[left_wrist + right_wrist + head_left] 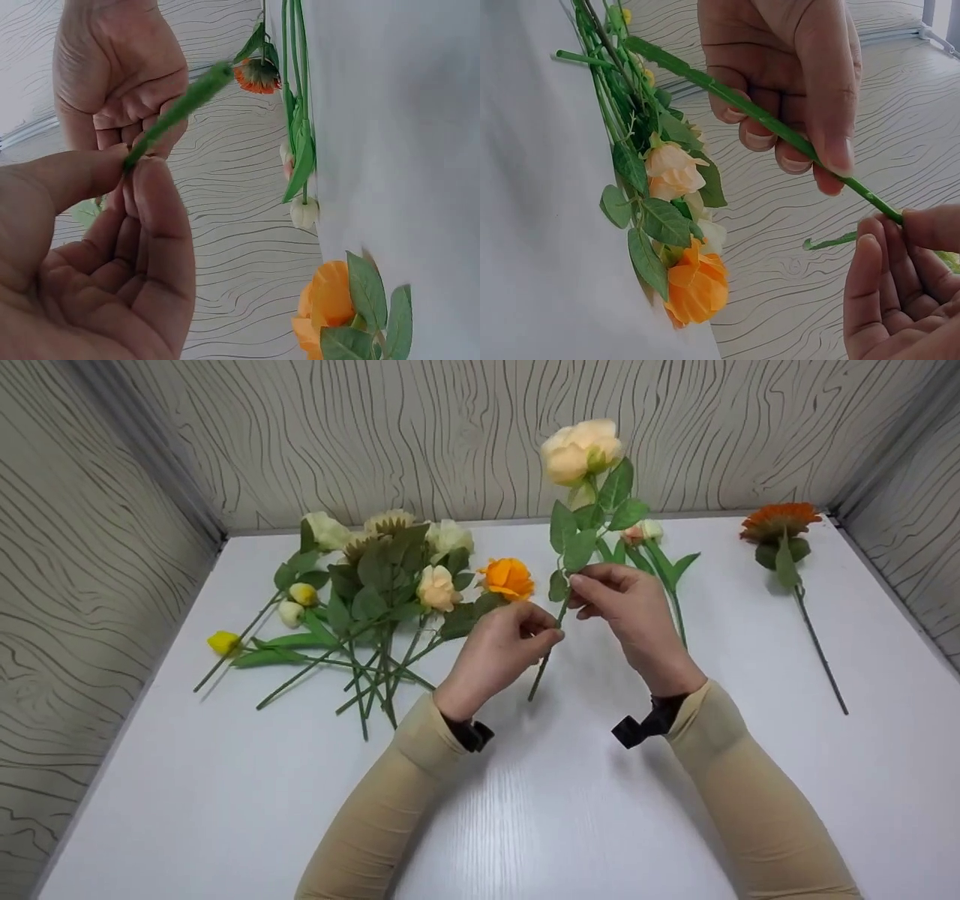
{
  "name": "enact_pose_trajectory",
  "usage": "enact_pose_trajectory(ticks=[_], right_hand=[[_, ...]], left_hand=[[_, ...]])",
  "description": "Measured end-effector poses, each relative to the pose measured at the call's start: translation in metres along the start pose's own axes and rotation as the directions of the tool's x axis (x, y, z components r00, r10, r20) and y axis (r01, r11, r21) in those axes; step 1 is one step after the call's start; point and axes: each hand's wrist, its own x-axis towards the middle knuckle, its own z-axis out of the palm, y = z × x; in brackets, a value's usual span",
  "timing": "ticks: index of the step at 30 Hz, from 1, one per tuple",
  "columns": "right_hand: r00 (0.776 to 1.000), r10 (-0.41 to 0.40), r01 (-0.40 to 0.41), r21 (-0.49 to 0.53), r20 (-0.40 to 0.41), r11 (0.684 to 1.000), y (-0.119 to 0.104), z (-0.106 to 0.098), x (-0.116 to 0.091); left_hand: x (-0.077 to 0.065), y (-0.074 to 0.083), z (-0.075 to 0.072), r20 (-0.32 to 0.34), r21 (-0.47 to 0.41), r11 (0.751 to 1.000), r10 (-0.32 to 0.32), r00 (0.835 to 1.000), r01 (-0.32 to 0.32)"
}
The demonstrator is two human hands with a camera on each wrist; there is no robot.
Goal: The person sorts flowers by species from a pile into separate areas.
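Both hands hold one artificial rose (pixel 581 451) with a pale peach bloom upright above the white table. Its green stem (pixel 761 116) slants down between the hands. My left hand (pixel 502 649) pinches the lower stem between thumb and fingers, and the cut end sticks out below. Higher up, just under the leaves (pixel 577 547), my right hand (pixel 626 611) pinches the same stem. In the left wrist view the stem end points toward the camera, past the left thumb. An orange rose (pixel 508 579) lies on the table just behind the left hand.
A loose pile of artificial flowers (pixel 382 577), white, peach and yellow with crossing stems, lies at the left. Pale tulips (pixel 643 532) lie behind the right hand. A rust-orange flower (pixel 780 525) lies far right. Wood-patterned panels (pixel 420 435) enclose the table (pixel 510 825).
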Motion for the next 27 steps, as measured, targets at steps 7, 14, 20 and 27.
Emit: enact_pose_trajectory(ticks=[7, 14, 20, 27], right_hand=[[0.999, 0.011, -0.010, 0.026, -0.031, 1.000, 0.000, -0.002, 0.000], [1.000, -0.004, 0.005, 0.041, -0.023, 0.999, 0.004, 0.002, 0.001], [1.000, -0.024, 0.024, 0.027, 0.004, 0.999, 0.008, 0.003, 0.003], [0.998, 0.052, -0.049, -0.083, 0.030, 0.995, 0.011, -0.009, 0.014]], left_hand=[[0.000, -0.001, 0.003, 0.144, -0.080, 0.995, -0.041, 0.989, 0.053], [-0.001, -0.003, 0.005, 0.160, -0.123, 0.989, -0.066, 0.985, 0.086], [-0.003, -0.002, 0.004, 0.149, -0.052, 0.997, -0.048, 0.988, 0.057], [-0.011, 0.011, -0.036, 0.009, 0.115, 0.993, 0.037, 0.999, -0.038]])
